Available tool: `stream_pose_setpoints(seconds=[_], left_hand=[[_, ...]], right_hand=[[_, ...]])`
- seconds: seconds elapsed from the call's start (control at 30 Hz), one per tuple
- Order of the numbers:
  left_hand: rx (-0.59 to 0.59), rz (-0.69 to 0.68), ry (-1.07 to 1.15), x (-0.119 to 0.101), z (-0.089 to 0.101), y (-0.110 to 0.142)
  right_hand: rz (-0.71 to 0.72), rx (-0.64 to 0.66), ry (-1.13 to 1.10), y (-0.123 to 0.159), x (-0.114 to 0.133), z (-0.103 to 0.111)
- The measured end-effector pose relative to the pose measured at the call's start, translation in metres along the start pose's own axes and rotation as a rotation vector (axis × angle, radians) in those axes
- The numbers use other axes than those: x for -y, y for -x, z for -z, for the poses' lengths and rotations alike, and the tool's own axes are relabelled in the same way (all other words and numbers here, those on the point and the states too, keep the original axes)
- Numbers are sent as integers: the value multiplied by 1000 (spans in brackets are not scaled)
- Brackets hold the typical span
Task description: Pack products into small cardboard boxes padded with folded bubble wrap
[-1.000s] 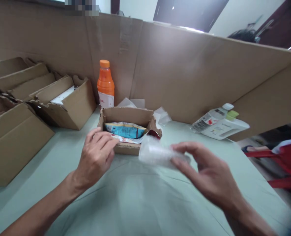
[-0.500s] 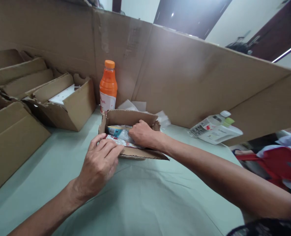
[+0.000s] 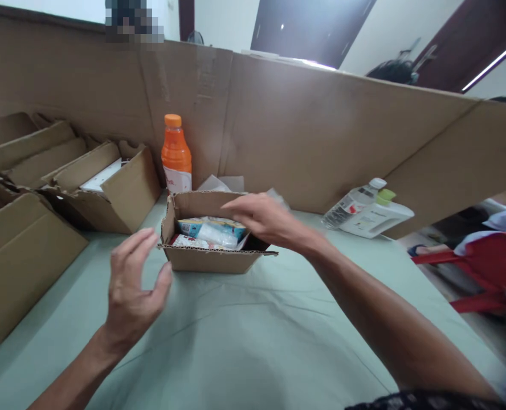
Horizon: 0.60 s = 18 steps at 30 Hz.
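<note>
Box [image 3: 212,263] stands open on the tabletop [image 3: 244,341], containing a blue packet [image 3: 188,228] and translucent plastic [image 3: 217,235]. Left hand [image 3: 131,290], near its left end: fingers spread, gripping nothing. Right hand [image 3: 268,219], at its right end: fingers loosely extended, nothing seen held; contact cannot be told. Orange bottle [image 3: 176,154] stands on the far side.

Middle carton [image 3: 214,263] partly hidden by right hand [image 3: 265,219], orange bottle [image 3: 176,156] hidden at base, red chair [image 3: 492,265] cut off

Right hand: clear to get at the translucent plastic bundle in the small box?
Probably yes: the right hand is near, the small box is open on top, and nothing covers the translucent plastic bundle.
</note>
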State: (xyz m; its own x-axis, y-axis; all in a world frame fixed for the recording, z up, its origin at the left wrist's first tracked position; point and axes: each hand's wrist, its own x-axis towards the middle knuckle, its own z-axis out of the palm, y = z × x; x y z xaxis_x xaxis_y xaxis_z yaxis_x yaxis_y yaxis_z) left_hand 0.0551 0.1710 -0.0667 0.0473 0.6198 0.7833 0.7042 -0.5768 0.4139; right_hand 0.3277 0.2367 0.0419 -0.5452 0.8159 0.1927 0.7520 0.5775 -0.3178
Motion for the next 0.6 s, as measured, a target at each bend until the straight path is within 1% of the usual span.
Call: stream_pose_setpoints(seconds=[0.03, 0.07, 0.1, 0.13, 0.17, 0.2, 0.23, 0.3, 0.37, 0.43, 0.47, 0.5, 0.53, 0.6], left_hand=[[36, 133, 26, 9, 4, 7], [88, 270, 68, 18, 7, 15], [142, 399, 124, 27, 8, 23], [188, 504, 195, 34, 7, 30], [222, 582, 274, 40, 5, 36], [243, 636, 353, 44, 0, 39], [250, 669, 430, 46, -6, 40], [246, 707, 568, 45, -20, 34], [224, 722, 659, 37, -36, 21], [211, 719, 688, 25, -48, 11], [215, 715, 688, 17, -52, 9], [234, 713, 692, 8, -54, 11], [265, 708, 704, -3, -55, 15], [369, 674, 743, -27, -51, 33]], right_hand=[[-79, -221, -56, 23, -7, 5], [-175, -393, -95, 47, -15, 5], [-263, -495, -122, 70, -23, 2], [-328, -517, -157, 90, -30, -7], [-374, -482, -218, 106, -35, -20], [-417, -415, -285, 117, -38, -37], [-439, -353, -338, 121, -39, -56], [-446, -292, -429, 113, -35, -93], [-455, -323, -488, 93, -28, -117], [-494, -390, -515, 82, -21, -124], [-517, -417, -514, 85, -18, -123], [-535, -441, -503, 95, -17, -121], [-552, -464, -479, 112, -15, -118], [-593, -505, -403, 164, -12, -111]])
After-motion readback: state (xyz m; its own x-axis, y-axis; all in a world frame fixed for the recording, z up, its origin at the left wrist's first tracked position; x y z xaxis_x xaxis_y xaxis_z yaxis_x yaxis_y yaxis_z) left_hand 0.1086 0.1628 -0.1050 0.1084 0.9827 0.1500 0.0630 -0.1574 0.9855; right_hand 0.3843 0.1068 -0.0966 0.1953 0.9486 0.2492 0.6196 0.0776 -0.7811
